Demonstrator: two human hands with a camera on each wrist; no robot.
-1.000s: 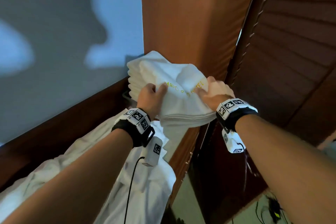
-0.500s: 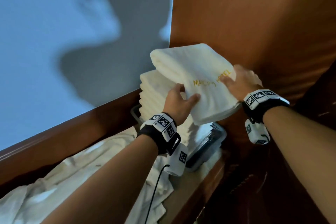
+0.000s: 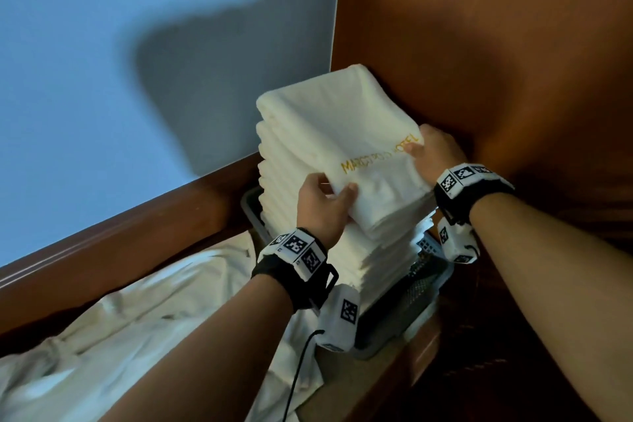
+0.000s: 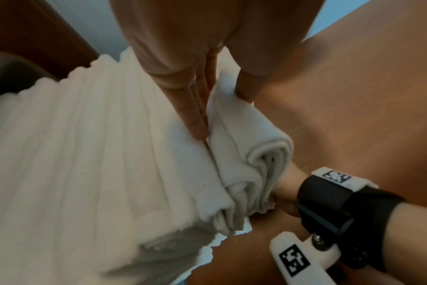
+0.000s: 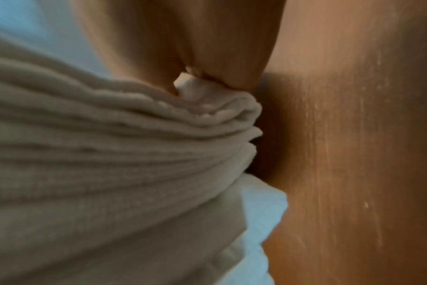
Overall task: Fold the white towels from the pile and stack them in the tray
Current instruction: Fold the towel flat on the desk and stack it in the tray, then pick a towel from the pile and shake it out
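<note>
A folded white towel [image 3: 335,123] with gold lettering lies on top of a tall stack of folded towels [image 3: 373,250] in the grey tray [image 3: 432,288]. My left hand [image 3: 323,200] grips its near left edge, thumb on top and fingers underneath. In the left wrist view the left hand [image 4: 215,92] pinches the towel's rolled edge [image 4: 246,150] against the stack [image 4: 85,154]. My right hand [image 3: 430,152] holds the near right corner beside the wooden panel. The right wrist view shows the right hand [image 5: 207,79] pinching the towel corner [image 5: 200,100].
Crumpled white towels [image 3: 144,329] lie lower left, beside the tray. A wooden panel [image 3: 496,62] stands close behind and right of the stack. A wooden ledge [image 3: 137,233] runs under the blue-grey wall [image 3: 137,44]. A black cable [image 3: 298,373] hangs from my left wrist.
Both hands have brought the folded towel down from a tilted hold above the stack, so it now lies flat on top. Both hands keep hold of it.
</note>
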